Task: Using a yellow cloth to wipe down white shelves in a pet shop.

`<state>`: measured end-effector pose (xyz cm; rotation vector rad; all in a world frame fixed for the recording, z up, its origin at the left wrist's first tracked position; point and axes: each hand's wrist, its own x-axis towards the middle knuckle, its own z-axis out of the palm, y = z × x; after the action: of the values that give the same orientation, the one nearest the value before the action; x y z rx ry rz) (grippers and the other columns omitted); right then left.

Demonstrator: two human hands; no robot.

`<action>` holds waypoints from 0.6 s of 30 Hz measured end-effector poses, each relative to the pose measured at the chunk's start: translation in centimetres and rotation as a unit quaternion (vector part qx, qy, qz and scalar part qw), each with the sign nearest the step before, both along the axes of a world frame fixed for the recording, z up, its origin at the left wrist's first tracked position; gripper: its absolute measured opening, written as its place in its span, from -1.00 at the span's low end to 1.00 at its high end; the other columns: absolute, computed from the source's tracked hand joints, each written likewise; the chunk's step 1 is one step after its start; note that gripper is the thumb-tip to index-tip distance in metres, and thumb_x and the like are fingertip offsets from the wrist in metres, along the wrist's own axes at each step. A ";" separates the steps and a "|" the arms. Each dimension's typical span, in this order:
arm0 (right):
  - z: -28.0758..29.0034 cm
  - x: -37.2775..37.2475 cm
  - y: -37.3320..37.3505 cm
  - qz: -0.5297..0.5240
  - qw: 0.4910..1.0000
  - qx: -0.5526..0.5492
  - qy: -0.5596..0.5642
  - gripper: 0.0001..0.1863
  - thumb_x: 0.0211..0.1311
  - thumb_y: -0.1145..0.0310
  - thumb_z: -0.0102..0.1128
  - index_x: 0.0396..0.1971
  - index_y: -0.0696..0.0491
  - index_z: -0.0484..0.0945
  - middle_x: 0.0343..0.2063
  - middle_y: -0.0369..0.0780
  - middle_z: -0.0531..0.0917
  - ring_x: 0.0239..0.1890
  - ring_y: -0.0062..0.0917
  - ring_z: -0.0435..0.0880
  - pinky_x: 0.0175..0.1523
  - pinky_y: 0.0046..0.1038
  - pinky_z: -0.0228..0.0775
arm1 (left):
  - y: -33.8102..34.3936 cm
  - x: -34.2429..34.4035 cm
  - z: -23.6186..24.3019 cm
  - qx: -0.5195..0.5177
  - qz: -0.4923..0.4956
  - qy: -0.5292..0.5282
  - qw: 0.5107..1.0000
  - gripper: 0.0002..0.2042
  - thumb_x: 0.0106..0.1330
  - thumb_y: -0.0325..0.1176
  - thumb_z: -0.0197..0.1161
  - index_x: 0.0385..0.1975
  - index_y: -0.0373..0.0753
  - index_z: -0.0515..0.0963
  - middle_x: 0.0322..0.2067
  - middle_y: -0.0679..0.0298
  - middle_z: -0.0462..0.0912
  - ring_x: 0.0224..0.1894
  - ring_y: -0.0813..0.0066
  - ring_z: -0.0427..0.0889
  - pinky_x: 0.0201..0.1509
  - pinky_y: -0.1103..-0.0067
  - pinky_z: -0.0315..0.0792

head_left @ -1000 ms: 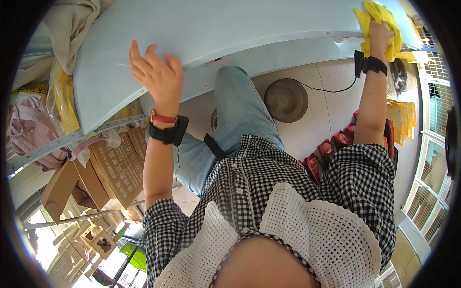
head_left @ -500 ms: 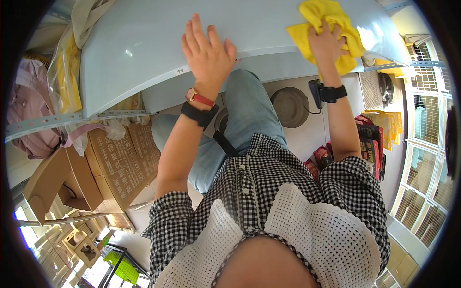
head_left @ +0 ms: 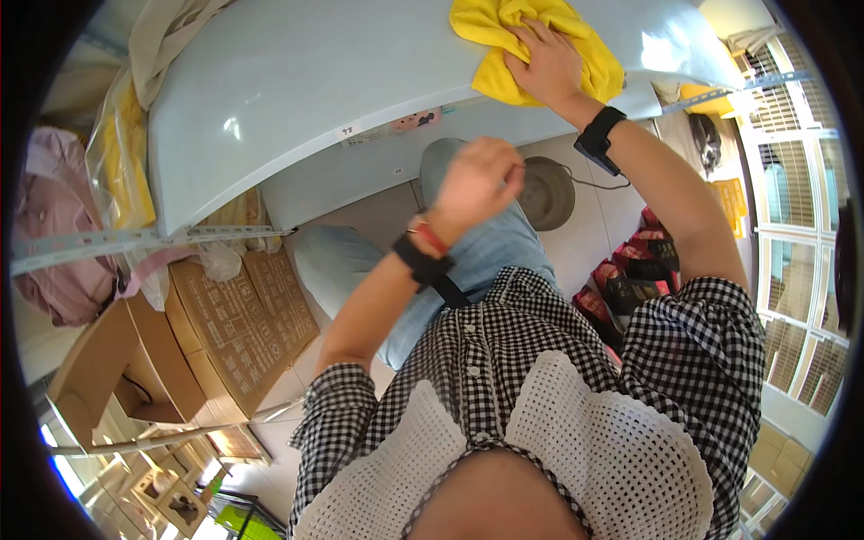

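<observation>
I see left hand point(head_left: 477, 184), blurred, over light-blue denim jeans point(head_left: 493, 245), grip curled closed; soft yellow cloth point(head_left: 490, 45) rumpled on smooth pale-blue shelf point(head_left: 297, 85); right hand point(head_left: 549, 67) pressed atop cloth; cannot tell whether its grip pinches it.

The crumpled fabric cloth point(head_left: 601, 65) is plain bright yellow, the long smooth shelf point(head_left: 342, 72) pale blue, the buttoned shirt point(head_left: 441, 351) checked black and white, the broad openwork collar point(head_left: 621, 441) white, the denim jeans point(head_left: 504, 243) faded blue, the narrow watch strap point(head_left: 432, 238) red, and the rectangular cardboard box point(head_left: 229, 333) brown with pale print.
</observation>
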<state>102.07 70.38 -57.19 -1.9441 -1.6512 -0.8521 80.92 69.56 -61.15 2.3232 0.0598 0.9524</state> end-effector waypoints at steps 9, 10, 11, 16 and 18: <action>1.4 -2.6 0.3 -0.015 0.997 -0.048 0.059 -0.49 -0.18 0.11 0.09 -0.14 0.02 0.49 -0.07 -0.06 0.47 -0.13 -0.11 0.48 -0.05 -0.19 0.32 | -7.3 15.3 -5.3 -0.139 -0.330 0.139 0.923 -0.25 -0.03 -0.03 0.29 0.14 -0.28 0.16 0.16 -0.04 0.13 0.18 0.11 0.21 0.17 0.43 0.20; 1.4 -2.6 0.2 -0.017 0.997 -0.047 0.062 -0.49 -0.18 0.11 0.09 -0.14 0.02 0.49 -0.07 -0.06 0.47 -0.13 -0.11 0.48 -0.05 -0.19 0.32 | -7.7 16.1 -4.9 -0.117 -0.361 0.135 0.915 -0.22 -0.03 -0.03 0.29 0.16 -0.27 0.14 0.19 -0.04 0.10 0.19 0.11 0.19 0.19 0.42 0.18; 1.5 -2.7 0.3 -0.012 0.997 -0.049 0.065 -0.49 -0.18 0.11 0.09 -0.14 0.02 0.49 -0.07 -0.05 0.47 -0.13 -0.12 0.48 -0.05 -0.18 0.32 | -7.2 16.8 -4.8 -0.107 -0.346 0.272 0.891 -0.40 0.11 -0.06 0.15 0.12 -0.23 0.22 0.18 0.07 0.17 0.19 0.21 0.20 0.20 0.43 0.13; 1.9 -2.6 -0.2 -0.012 0.995 -0.043 0.089 -0.49 -0.20 0.12 0.10 -0.16 0.03 0.50 -0.08 -0.04 0.48 -0.17 -0.12 0.50 -0.07 -0.17 0.32 | -2.1 15.4 -7.0 -0.248 -0.274 0.214 0.904 -0.54 0.25 -0.15 0.02 0.11 -0.20 0.24 0.15 0.11 0.24 0.21 0.28 0.18 0.26 0.45 0.04; 2.2 -2.4 -0.3 0.007 0.995 -0.025 0.095 -0.48 -0.21 0.12 0.12 -0.16 0.04 0.50 -0.10 -0.05 0.49 -0.19 -0.11 0.52 -0.08 -0.16 0.33 | 1.6 15.1 -7.6 -0.120 -0.172 0.201 0.957 -0.53 0.22 -0.18 0.05 0.09 -0.23 0.24 0.10 0.02 0.29 0.17 0.22 0.24 0.21 0.42 0.13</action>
<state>99.68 70.05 -54.97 -1.9781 -1.5858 -0.6061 96.05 71.12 -68.75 2.1679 -0.0602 0.2759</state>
